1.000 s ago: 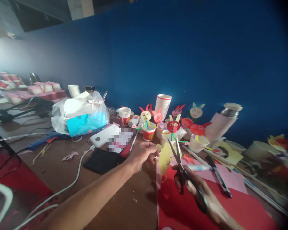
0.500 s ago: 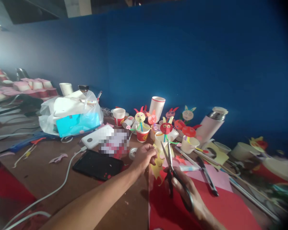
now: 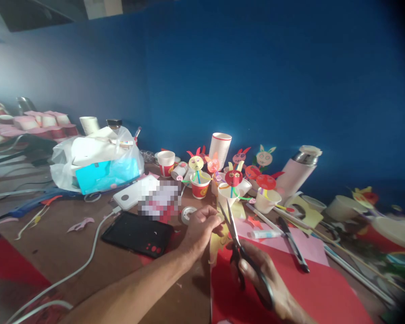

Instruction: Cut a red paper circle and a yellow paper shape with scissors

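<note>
My right hand (image 3: 261, 267) grips a pair of black-handled scissors (image 3: 234, 231), fingers in the loops, blades pointing up and slightly apart. Just left of the blade tips, my left hand (image 3: 204, 225) is closed in a pinch on a small yellow paper piece (image 3: 220, 218), mostly hidden by the fingers. Yellow paper scraps (image 3: 218, 245) lie below that hand, at the edge of a red paper sheet (image 3: 300, 288). Beyond the scissors stands a white paper cup (image 3: 227, 195) with a red paper face (image 3: 234, 179) on a straw-like stem.
A black phone (image 3: 138, 234) and a white power bank (image 3: 135, 191) with a cable lie left. A tape roll (image 3: 188, 215) sits beside my left hand. At right are a black pen (image 3: 293, 245) and a tilted thermos (image 3: 297, 173). A plastic bag (image 3: 62, 166) stands at back left.
The scissors' blades have come nearer to my left fingers, and their opening is narrower. My left hand has shifted slightly; the yellow scraps below it are less visible. The view has tilted a little.
</note>
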`<action>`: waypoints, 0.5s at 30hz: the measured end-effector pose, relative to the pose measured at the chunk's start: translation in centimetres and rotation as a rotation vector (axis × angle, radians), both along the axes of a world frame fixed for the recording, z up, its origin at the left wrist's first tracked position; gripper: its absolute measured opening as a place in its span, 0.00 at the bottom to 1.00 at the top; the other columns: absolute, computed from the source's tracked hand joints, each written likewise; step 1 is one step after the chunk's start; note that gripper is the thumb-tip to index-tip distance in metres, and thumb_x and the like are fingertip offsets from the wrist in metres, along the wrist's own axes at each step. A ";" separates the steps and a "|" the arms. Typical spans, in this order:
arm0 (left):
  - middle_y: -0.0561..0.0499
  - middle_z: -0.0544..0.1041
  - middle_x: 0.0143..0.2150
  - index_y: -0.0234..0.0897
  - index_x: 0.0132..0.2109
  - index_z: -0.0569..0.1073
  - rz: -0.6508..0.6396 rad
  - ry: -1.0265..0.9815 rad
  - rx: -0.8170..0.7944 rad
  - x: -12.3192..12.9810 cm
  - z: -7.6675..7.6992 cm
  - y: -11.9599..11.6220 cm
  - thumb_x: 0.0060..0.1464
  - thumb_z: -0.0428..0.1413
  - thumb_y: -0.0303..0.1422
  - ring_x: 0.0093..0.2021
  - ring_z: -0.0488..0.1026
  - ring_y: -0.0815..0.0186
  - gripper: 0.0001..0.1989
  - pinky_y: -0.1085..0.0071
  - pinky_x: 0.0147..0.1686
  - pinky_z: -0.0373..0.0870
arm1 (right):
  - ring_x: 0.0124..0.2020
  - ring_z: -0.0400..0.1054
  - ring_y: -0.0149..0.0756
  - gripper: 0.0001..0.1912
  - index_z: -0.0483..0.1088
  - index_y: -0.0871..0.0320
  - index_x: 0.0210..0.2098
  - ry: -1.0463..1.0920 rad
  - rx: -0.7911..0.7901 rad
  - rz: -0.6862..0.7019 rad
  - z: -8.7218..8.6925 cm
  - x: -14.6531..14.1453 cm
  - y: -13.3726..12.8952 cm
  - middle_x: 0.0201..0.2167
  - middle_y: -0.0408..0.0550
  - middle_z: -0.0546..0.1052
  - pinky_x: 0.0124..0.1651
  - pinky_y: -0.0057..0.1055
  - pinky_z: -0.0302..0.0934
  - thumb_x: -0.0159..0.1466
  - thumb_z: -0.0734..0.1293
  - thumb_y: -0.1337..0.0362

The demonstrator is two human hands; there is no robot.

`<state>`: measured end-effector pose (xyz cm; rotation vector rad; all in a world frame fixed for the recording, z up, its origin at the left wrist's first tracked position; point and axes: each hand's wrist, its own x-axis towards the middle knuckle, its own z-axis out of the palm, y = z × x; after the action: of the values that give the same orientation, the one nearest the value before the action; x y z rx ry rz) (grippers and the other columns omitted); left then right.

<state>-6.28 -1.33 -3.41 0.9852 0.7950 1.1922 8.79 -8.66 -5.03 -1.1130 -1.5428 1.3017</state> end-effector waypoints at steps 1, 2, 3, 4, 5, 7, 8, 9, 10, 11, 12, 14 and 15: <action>0.55 0.70 0.20 0.34 0.24 0.65 0.001 0.001 -0.007 0.1 -0.1 -0.1 0.43 0.55 0.31 0.19 0.67 0.73 0.06 0.75 0.23 0.65 | 0.22 0.59 0.30 0.23 0.64 0.61 0.43 -0.001 0.003 0.002 0.1 -0.1 0.0 0.21 0.41 0.66 0.27 0.28 0.57 0.60 0.62 0.47; 0.55 0.69 0.19 0.34 0.24 0.65 0.000 -0.001 -0.016 0.2 -0.2 -0.1 0.43 0.55 0.31 0.19 0.66 0.73 0.06 0.75 0.23 0.65 | 0.22 0.59 0.29 0.23 0.64 0.61 0.43 -0.005 0.002 0.005 0.1 -0.2 -0.1 0.21 0.41 0.66 0.27 0.27 0.57 0.60 0.62 0.48; 0.56 0.69 0.19 0.34 0.24 0.65 -0.005 -0.006 -0.025 0.3 -0.3 -0.2 0.43 0.55 0.31 0.19 0.66 0.73 0.06 0.75 0.23 0.65 | 0.22 0.59 0.29 0.23 0.64 0.61 0.43 -0.013 0.001 0.007 0.1 -0.2 -0.1 0.22 0.41 0.66 0.26 0.27 0.56 0.60 0.62 0.48; 0.56 0.68 0.18 0.34 0.24 0.65 -0.011 -0.013 -0.034 0.3 -0.5 -0.2 0.43 0.54 0.31 0.18 0.65 0.73 0.06 0.74 0.23 0.65 | 0.23 0.59 0.29 0.23 0.64 0.61 0.43 -0.024 -0.004 0.007 0.1 -0.2 -0.1 0.22 0.41 0.66 0.27 0.27 0.57 0.60 0.63 0.48; 0.56 0.68 0.18 0.34 0.24 0.65 -0.015 -0.021 -0.041 0.4 -0.6 -0.2 0.43 0.54 0.31 0.18 0.65 0.73 0.05 0.74 0.23 0.64 | 0.23 0.59 0.30 0.23 0.64 0.61 0.43 -0.037 -0.009 0.005 0.0 -0.2 -0.2 0.23 0.41 0.66 0.27 0.27 0.57 0.60 0.63 0.48; 0.56 0.68 0.17 0.34 0.24 0.65 -0.017 -0.036 -0.050 0.5 -0.7 -0.3 0.42 0.53 0.30 0.17 0.65 0.73 0.04 0.74 0.22 0.64 | 0.24 0.59 0.30 0.22 0.65 0.61 0.43 -0.055 -0.019 -0.004 -0.2 -0.2 -0.2 0.24 0.42 0.66 0.26 0.27 0.57 0.59 0.64 0.48; 0.56 0.68 0.17 0.34 0.24 0.65 -0.016 -0.044 -0.053 0.6 -0.7 -0.4 0.42 0.53 0.30 0.17 0.64 0.73 0.04 0.74 0.22 0.64 | 0.24 0.59 0.30 0.22 0.66 0.61 0.42 -0.056 -0.020 -0.013 -0.3 -0.2 -0.2 0.23 0.42 0.66 0.26 0.27 0.57 0.59 0.64 0.48; 0.56 0.68 0.17 0.34 0.24 0.65 -0.015 -0.050 -0.055 0.6 -0.6 -0.5 0.42 0.53 0.30 0.17 0.64 0.73 0.05 0.74 0.22 0.65 | 0.24 0.59 0.30 0.22 0.66 0.60 0.42 -0.047 -0.017 -0.027 -0.4 -0.2 -0.2 0.23 0.42 0.66 0.26 0.27 0.57 0.59 0.64 0.48; 0.56 0.68 0.17 0.34 0.25 0.65 -0.013 -0.058 -0.056 0.6 -0.5 -0.5 0.42 0.54 0.31 0.18 0.65 0.73 0.05 0.74 0.22 0.65 | 0.23 0.59 0.30 0.22 0.66 0.60 0.42 -0.033 -0.012 -0.041 -0.5 -0.2 -0.2 0.23 0.42 0.66 0.26 0.27 0.57 0.59 0.64 0.48; 0.56 0.68 0.18 0.34 0.25 0.65 -0.012 -0.065 -0.057 0.6 -0.4 -0.6 0.42 0.54 0.31 0.18 0.65 0.72 0.06 0.74 0.22 0.65 | 0.23 0.59 0.30 0.22 0.67 0.60 0.42 -0.017 -0.006 -0.055 -0.6 -0.2 -0.2 0.22 0.42 0.66 0.25 0.27 0.57 0.58 0.64 0.48; 0.56 0.68 0.18 0.34 0.25 0.65 -0.012 -0.071 -0.055 0.6 -0.3 -0.6 0.42 0.55 0.31 0.19 0.65 0.72 0.06 0.73 0.22 0.66 | 0.22 0.59 0.31 0.22 0.67 0.60 0.42 -0.003 -0.003 -0.068 -0.7 -0.2 -0.1 0.22 0.42 0.66 0.25 0.27 0.58 0.58 0.64 0.47; 0.55 0.69 0.19 0.34 0.24 0.65 -0.015 -0.079 -0.048 0.6 -0.2 -0.7 0.42 0.55 0.31 0.19 0.66 0.72 0.06 0.73 0.22 0.66 | 0.22 0.59 0.32 0.23 0.68 0.60 0.41 0.007 -0.007 -0.081 -0.7 -0.2 -0.1 0.21 0.43 0.66 0.24 0.28 0.58 0.57 0.65 0.47; 0.55 0.69 0.19 0.34 0.24 0.65 -0.017 -0.081 -0.045 0.6 -0.3 -0.7 0.43 0.55 0.31 0.20 0.66 0.72 0.06 0.73 0.22 0.66 | 0.22 0.59 0.32 0.23 0.69 0.60 0.41 0.010 -0.012 -0.084 -0.7 -0.2 -0.1 0.21 0.43 0.66 0.24 0.28 0.58 0.57 0.65 0.47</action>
<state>-5.67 -2.06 -3.67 0.8995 0.7458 1.1873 8.64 -8.77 -5.72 -1.1653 -1.4667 1.2594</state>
